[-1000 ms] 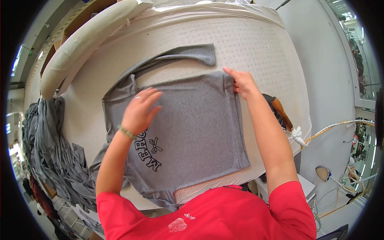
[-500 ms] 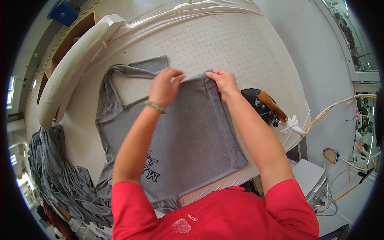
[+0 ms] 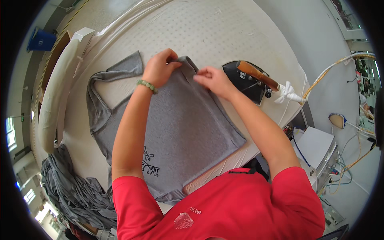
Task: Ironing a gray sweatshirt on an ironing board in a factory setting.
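Seemingly straightening grey sweatshirt (image 3: 190,116) | my left hand (image 3: 159,69) pinches its far corner | my right hand (image 3: 217,82) curls alongside, grip unclear | next likely needs even tension

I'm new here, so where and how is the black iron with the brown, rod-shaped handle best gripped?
Probably mid-length on the brown, rod-shaped handle, from above: it lies bare over the black iron, while white wrapping meets its right end.
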Action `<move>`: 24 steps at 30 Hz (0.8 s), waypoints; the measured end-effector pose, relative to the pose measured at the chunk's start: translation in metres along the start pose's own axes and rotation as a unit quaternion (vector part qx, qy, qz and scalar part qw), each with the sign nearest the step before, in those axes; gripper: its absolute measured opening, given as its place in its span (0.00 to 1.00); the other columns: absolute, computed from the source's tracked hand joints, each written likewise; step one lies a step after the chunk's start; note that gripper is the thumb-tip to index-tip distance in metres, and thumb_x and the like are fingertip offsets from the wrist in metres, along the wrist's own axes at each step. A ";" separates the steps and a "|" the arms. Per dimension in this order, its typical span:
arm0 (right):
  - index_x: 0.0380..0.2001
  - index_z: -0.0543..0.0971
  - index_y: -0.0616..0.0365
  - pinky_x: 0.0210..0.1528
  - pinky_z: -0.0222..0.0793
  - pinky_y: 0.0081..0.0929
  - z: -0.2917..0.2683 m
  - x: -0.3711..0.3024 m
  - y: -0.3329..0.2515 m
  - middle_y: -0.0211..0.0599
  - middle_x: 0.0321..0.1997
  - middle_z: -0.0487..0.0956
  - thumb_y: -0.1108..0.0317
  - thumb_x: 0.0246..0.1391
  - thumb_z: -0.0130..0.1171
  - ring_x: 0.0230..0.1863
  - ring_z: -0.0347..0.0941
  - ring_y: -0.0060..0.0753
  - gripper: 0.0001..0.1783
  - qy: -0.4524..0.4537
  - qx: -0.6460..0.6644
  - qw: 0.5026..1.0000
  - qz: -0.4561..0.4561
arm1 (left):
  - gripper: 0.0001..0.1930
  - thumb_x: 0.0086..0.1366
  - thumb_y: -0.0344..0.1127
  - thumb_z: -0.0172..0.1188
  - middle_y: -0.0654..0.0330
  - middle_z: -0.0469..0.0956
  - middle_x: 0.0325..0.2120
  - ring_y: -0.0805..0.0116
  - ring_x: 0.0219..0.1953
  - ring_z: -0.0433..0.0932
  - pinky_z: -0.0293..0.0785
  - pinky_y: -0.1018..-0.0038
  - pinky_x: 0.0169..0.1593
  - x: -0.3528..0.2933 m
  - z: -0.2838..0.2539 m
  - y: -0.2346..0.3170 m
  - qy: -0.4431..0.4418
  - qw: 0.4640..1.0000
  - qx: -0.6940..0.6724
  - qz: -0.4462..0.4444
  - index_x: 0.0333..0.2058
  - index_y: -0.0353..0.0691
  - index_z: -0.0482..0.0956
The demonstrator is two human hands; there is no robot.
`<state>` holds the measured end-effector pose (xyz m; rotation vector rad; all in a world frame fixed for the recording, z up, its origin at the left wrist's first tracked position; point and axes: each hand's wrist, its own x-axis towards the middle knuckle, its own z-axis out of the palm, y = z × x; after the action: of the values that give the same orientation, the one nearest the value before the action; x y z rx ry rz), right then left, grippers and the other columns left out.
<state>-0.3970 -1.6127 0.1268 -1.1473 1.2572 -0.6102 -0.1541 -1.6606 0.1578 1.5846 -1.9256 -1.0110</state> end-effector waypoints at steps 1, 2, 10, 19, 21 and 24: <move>0.45 0.81 0.62 0.40 0.73 0.22 -0.007 -0.023 0.015 0.29 0.37 0.83 0.59 0.60 0.72 0.37 0.76 0.18 0.19 -0.011 -0.044 0.999 0.016 | 0.11 0.66 0.33 0.69 0.57 0.85 0.35 0.69 0.39 0.82 0.77 0.71 0.47 -0.001 -0.004 0.001 0.002 1.000 -0.019 0.004 0.43 0.34 0.82; 0.44 0.80 0.61 0.38 0.71 0.20 -0.016 -0.054 0.030 0.25 0.36 0.82 0.59 0.60 0.72 0.36 0.74 0.14 0.19 -0.021 -0.088 0.995 0.032 | 0.11 0.66 0.32 0.69 0.59 0.84 0.34 0.71 0.38 0.80 0.76 0.72 0.46 -0.001 -0.007 0.002 0.004 0.999 -0.040 0.010 0.43 0.34 0.81; 0.42 0.79 0.59 0.36 0.76 0.35 -0.020 -0.274 0.067 0.41 0.31 0.79 0.61 0.53 0.74 0.36 0.80 0.42 0.19 0.029 -0.392 0.919 -0.011 | 0.11 0.67 0.28 0.66 0.65 0.82 0.37 0.75 0.41 0.78 0.74 0.75 0.48 -0.030 -0.059 -0.002 -0.026 0.993 -0.100 0.050 0.47 0.34 0.82; 0.37 0.79 0.57 0.34 0.76 0.36 -0.020 -0.285 0.032 0.31 0.34 0.80 0.71 0.58 0.60 0.39 0.81 0.39 0.04 0.039 -0.450 0.844 -0.289 | 0.09 0.72 0.27 0.60 0.61 0.83 0.44 0.79 0.38 0.78 0.73 0.81 0.38 -0.093 -0.132 0.017 -0.002 0.970 -0.244 0.013 0.48 0.33 0.81; 0.36 0.79 0.58 0.31 0.76 0.34 -0.021 -0.291 0.025 0.32 0.35 0.81 0.72 0.57 0.59 0.38 0.81 0.38 0.04 0.030 -0.441 0.845 -0.300 | 0.10 0.74 0.29 0.59 0.60 0.83 0.45 0.79 0.37 0.79 0.73 0.82 0.37 -0.107 -0.150 0.008 0.002 0.947 -0.320 0.027 0.51 0.33 0.80; 0.36 0.79 0.58 0.30 0.76 0.33 -0.011 -0.301 0.014 0.33 0.35 0.81 0.72 0.57 0.59 0.36 0.81 0.39 0.05 0.023 -0.350 0.868 -0.352 | 0.11 0.76 0.31 0.59 0.60 0.84 0.45 0.79 0.36 0.79 0.74 0.81 0.37 -0.116 -0.157 0.008 0.039 0.930 -0.363 0.042 0.53 0.34 0.79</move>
<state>-0.4895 -1.3487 0.2386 -2.2672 1.1011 -0.7286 -0.0164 -1.5882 0.2759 1.0776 -1.3088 -1.3841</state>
